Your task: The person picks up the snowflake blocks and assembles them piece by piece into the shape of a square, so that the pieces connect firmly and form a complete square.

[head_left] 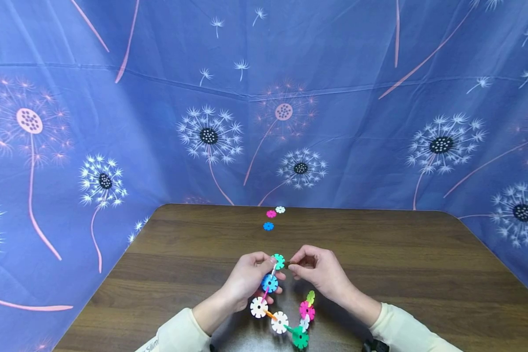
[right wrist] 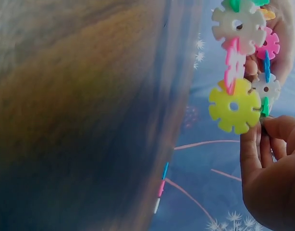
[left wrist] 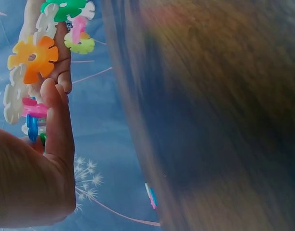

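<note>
A chain of notched plastic discs, slotted together crosswise, hangs in a loop from my left hand [head_left: 244, 278]. Thumb and fingers of that hand grip it near a teal-green disc [head_left: 281, 261] at its upper end. Below come a blue disc [head_left: 266, 281], two white discs, and a green disc [head_left: 300, 341]. A pink disc [head_left: 304, 309] and a yellow-green disc [right wrist: 224, 115] form the other end. Edge-on in the left hand's loop, an orange disc [left wrist: 45, 52] faces the left wrist view. My right hand [head_left: 323, 271] pinches a small dark piece [head_left: 288, 264], mostly hidden by fingertips, right at the teal-green disc's edge.
Three loose discs lie near the far edge of the brown wooden table [head_left: 193, 239]: a blue disc [head_left: 266, 226], a pink disc [head_left: 269, 214] and a white disc [head_left: 277, 209]. Behind the table hangs a blue curtain [head_left: 356, 127] with dandelion prints.
</note>
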### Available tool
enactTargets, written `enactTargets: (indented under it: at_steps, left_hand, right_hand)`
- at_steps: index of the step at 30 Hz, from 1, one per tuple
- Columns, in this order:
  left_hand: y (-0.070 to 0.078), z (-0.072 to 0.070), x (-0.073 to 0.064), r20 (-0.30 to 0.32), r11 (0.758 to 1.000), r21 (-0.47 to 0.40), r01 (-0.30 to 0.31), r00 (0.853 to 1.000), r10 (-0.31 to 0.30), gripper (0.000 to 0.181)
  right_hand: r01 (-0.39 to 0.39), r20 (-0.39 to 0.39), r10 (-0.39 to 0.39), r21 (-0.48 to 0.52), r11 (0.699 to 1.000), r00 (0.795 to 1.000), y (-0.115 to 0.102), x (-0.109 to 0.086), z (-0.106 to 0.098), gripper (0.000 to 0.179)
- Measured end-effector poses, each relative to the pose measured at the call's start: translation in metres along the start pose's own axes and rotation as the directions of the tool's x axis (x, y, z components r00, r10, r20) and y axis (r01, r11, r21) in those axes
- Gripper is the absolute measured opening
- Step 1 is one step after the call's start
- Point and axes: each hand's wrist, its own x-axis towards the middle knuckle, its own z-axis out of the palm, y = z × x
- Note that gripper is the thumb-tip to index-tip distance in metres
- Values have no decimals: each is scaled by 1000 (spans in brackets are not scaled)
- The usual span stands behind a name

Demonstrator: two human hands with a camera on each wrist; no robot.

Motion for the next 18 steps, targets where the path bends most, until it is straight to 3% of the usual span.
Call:
enactTargets:
  at_steps: [6, 18]
  left_hand:
    - [-1, 3, -1, -9, 1000, 4, 8, 1000, -8, 27]
    - [-2, 6, -2, -1, 1000, -6, 4, 1000, -4, 25]
  right_hand:
    - [8, -25, -9, -38, 999, 1000, 1, -2, 2, 7]
    - [-17, -2, 17, -61, 998, 1000, 4, -2, 3, 7]
